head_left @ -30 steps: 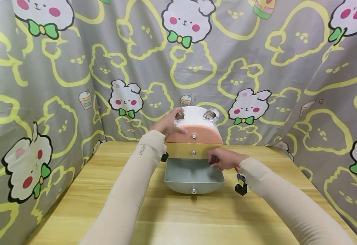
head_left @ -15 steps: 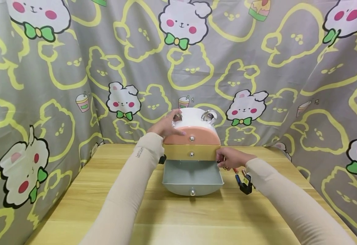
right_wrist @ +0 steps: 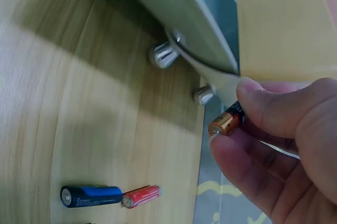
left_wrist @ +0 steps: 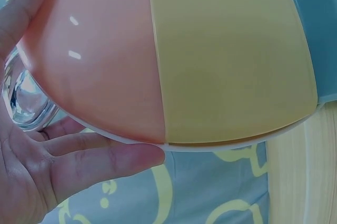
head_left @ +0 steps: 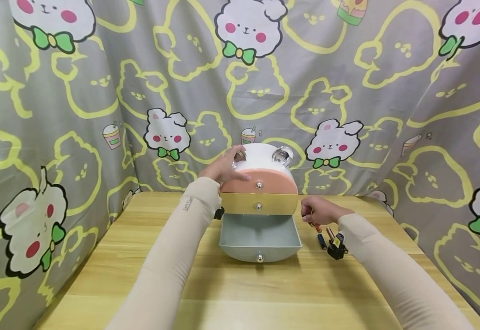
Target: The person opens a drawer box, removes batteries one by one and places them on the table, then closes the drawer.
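Observation:
A small rounded drawer cabinet [head_left: 258, 156] stands on the table, with a white shell and silver ring ears. Its orange drawer [head_left: 277, 180] and yellow drawer [head_left: 237, 203] are closed, while the grey-green bottom drawer [head_left: 260, 253] is pulled out. My left hand [head_left: 222, 167] holds the cabinet's upper left, thumb on the orange front and fingers along the side. To the right of the cabinet, my right hand [head_left: 322, 210] pinches a black-and-copper battery [right_wrist: 226, 121] between thumb and fingers. Below it on the table lie a blue battery [right_wrist: 92, 196] and a red battery [right_wrist: 141, 196].
Another copper-coloured battery [head_left: 330, 233] lies on the wooden table [head_left: 240, 293] near my right wrist. A black wrist device [head_left: 336, 248] partly covers that area. Patterned grey curtains [head_left: 207, 91] surround the table at the back and sides.
My right hand has moved right, from over the open bottom drawer's right side to beside the cabinet. More of the batteries on the table now shows. The left hand stays on the cabinet.

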The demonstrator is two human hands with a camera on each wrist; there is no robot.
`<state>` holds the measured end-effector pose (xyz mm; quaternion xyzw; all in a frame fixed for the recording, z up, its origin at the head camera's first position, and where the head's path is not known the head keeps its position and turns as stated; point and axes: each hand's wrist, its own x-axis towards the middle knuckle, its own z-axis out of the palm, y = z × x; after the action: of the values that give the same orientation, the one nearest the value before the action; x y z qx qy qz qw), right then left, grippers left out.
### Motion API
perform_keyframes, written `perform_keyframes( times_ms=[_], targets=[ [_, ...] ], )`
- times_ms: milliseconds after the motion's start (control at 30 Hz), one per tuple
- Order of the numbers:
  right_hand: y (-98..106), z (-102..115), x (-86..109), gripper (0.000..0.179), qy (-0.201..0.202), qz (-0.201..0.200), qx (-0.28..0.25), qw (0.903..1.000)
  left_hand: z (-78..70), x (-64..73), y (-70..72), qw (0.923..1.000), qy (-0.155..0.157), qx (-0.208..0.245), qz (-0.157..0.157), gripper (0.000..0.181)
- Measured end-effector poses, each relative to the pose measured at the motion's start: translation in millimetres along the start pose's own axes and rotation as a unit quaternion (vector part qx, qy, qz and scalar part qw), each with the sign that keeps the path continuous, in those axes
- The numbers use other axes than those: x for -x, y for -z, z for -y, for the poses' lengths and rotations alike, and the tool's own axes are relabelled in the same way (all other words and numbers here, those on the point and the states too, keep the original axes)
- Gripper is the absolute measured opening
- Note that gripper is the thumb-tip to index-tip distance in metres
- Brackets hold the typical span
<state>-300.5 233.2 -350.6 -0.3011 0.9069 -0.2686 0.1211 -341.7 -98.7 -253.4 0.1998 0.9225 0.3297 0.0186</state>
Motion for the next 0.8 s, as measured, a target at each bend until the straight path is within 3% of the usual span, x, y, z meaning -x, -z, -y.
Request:
perform_keyframes(
  times_ms=[133, 367, 600, 800],
  targets=[
    [0.3, -11.2, 0.2, 0.016, -0.013, -0.022, 0.008, 0.9996, 0.0, -0.7, 0.0, 1.0, 0.004, 0.0, -0.004, 0.094],
    [-3.0, -29.3, 4.4, 0.012, 0.007, -0.046, 0.024, 0.9987, -1.3, 0.6, -0.2, 1.0, 0.001, 0.004, 0.001, 0.094],
    [-10.0, -44.5, 1.4, 0.009, -0.072, -0.08, 0.066, 0.992, -0.3, 1.8, 0.4, 1.0, 0.001, 0.004, -0.005, 0.095],
    [-14.8, -56.5, 3.5, 0.01, -0.105, -0.111, 0.085, 0.9845, 0.8, 1.5, -0.1, 1.0, -0.006, 0.002, -0.004, 0.094]
  ],
)
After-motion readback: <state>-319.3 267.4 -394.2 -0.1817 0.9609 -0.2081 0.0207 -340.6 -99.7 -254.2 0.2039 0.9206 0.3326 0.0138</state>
